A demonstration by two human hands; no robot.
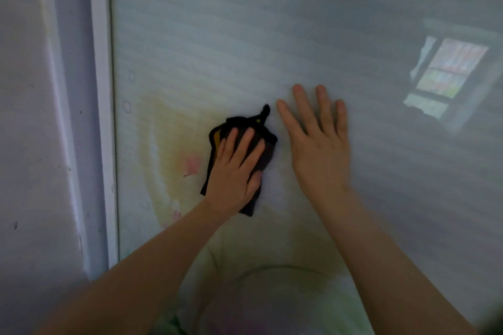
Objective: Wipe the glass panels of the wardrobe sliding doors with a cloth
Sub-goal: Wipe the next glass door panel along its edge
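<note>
Left hand [235, 168] lies flat, fingers straight and spread, pressing a dark grey folded cloth with black edging [265, 152] against the frosted pale glass panel of the wardrobe sliding door [245, 35]. A black hanging loop [263, 113] sticks up from the cloth's top edge. Right hand [318, 141] rests just beside the cloth, palm flat on the glass, fingers extended, holding nothing. The white vertical door frame [102, 90] stands near the cloth's left side; open glass extends above and to the right. A window reflection [451, 73] shows at far right. No legible writing.
</note>
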